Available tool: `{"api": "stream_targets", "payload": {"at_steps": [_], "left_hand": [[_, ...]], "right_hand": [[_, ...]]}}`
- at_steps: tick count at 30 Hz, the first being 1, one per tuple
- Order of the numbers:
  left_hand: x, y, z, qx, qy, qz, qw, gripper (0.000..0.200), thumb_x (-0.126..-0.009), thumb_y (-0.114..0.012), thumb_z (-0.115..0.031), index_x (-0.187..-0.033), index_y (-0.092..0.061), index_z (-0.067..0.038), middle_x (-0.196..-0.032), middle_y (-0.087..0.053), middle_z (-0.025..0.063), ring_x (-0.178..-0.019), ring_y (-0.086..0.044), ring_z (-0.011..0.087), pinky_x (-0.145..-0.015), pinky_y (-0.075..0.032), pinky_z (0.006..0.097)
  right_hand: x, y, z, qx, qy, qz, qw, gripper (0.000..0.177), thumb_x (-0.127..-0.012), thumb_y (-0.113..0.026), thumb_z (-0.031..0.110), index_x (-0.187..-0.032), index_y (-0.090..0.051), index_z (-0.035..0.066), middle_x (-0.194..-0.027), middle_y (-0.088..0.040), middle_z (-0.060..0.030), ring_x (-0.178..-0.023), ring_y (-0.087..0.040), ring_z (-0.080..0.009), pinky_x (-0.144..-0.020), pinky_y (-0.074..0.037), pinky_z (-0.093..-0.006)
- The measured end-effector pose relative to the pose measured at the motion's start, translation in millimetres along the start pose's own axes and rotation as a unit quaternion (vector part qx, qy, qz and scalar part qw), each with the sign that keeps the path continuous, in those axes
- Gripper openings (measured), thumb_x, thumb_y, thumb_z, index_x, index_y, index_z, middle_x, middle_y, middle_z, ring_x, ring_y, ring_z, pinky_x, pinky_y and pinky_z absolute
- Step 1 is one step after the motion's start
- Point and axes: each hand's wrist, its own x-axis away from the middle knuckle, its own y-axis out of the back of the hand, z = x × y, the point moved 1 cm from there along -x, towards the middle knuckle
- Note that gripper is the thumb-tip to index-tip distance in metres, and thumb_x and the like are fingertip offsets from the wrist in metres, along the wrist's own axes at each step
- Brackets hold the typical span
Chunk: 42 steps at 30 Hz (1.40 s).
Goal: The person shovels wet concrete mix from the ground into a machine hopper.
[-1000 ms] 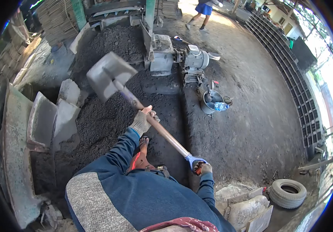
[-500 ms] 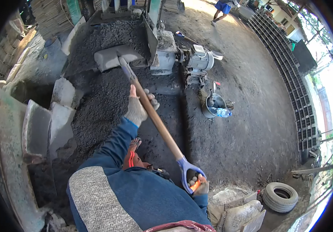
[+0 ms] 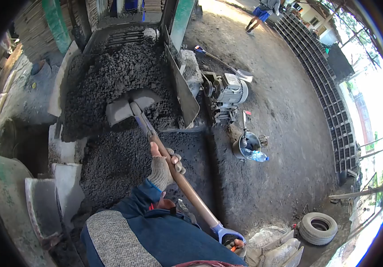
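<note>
A shovel (image 3: 187,189) with a wooden shaft slants across the middle of the view. My left hand (image 3: 162,167), in a fingerless knit glove, wraps round the shaft below the metal socket. At the lower end, my right hand (image 3: 234,244) is closed on the blue D-handle, partly hidden by its rim. The wide metal blade (image 3: 122,111) lies against dark, lumpy wet material (image 3: 120,73) heaped in a trough. No load shows on the blade's visible face.
An electric motor (image 3: 232,91) stands right of the trough's metal side plate (image 3: 183,93). Nearby are a bucket (image 3: 248,143) with a water bottle (image 3: 258,155) and another shovel (image 3: 220,61). A tyre (image 3: 318,228) lies lower right. A person (image 3: 262,13) stands at the back; stacked blocks (image 3: 322,89) line the right.
My view has shifted, showing more of the trough and its slatted far end. The shovel, still in both hands, now has its blade against the heap. The person in the back has moved slightly.
</note>
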Motion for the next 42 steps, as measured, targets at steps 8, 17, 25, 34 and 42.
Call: {"api": "stream_targets", "payload": {"at_steps": [8, 17, 25, 34, 42], "left_hand": [[-88.4, -43.5, -117.4, -0.114, -0.109, -0.018, 0.987, 0.069, -0.082, -0.038, -0.084, -0.075, -0.049, -0.016, -0.057, -0.048, 0.0023, -0.045, -0.048, 0.0191, -0.048, -0.045, 0.0414], [-52.1, -59.3, -106.5, -0.118, -0.124, -0.005, 0.985, 0.044, -0.092, -0.058, -0.052, -0.069, -0.046, -0.016, -0.056, -0.048, 0.0008, -0.045, -0.048, 0.0183, -0.049, -0.045, 0.0404], [71.5, 5.2, 104.6, -0.100, 0.015, 0.067, 0.993, 0.029, -0.090, -0.064, -0.028, -0.071, -0.045, -0.015, -0.061, -0.049, 0.0017, -0.047, -0.048, 0.0204, -0.056, -0.047, 0.0456], [167.5, 50.0, 247.9, -0.112, 0.137, -0.042, 0.983, 0.024, -0.090, -0.061, -0.021, -0.072, -0.047, -0.014, -0.065, -0.050, 0.0038, -0.054, -0.052, 0.0229, -0.067, -0.050, 0.0496], [97.7, 34.8, 170.2, -0.155, 0.051, 0.028, 0.986, 0.026, -0.087, -0.059, -0.020, -0.065, -0.046, -0.015, -0.060, -0.049, 0.0003, -0.048, -0.050, 0.0185, -0.061, -0.048, 0.0454]], "right_hand": [[-69.1, -225.4, -9.9, -0.002, 0.111, 0.039, 0.993, 0.017, -0.085, -0.061, 0.028, -0.092, -0.053, 0.014, -0.069, -0.047, -0.0012, -0.060, -0.049, -0.0204, -0.060, -0.046, -0.0401], [-29.1, -233.4, 7.7, 0.122, 0.194, 0.140, 0.963, 0.029, -0.084, -0.068, 0.021, -0.104, -0.061, 0.001, -0.086, -0.066, -0.0094, -0.072, -0.065, -0.0220, -0.065, -0.057, -0.0366], [-17.7, 70.1, -9.3, 0.136, 0.170, -0.164, 0.962, 0.011, -0.082, -0.062, 0.014, -0.081, -0.057, 0.004, -0.064, -0.056, -0.0094, -0.051, -0.056, -0.0256, -0.047, -0.050, -0.0403], [122.2, 193.7, -39.2, 0.025, 0.111, -0.183, 0.977, 0.012, -0.079, -0.063, 0.016, -0.079, -0.056, 0.006, -0.064, -0.055, -0.0087, -0.050, -0.055, -0.0243, -0.048, -0.050, -0.0388], [98.5, 105.4, -41.8, 0.017, 0.132, -0.129, 0.983, 0.016, -0.076, -0.063, 0.020, -0.072, -0.054, 0.007, -0.060, -0.053, -0.0074, -0.050, -0.054, -0.0223, -0.049, -0.049, -0.0371]]}}
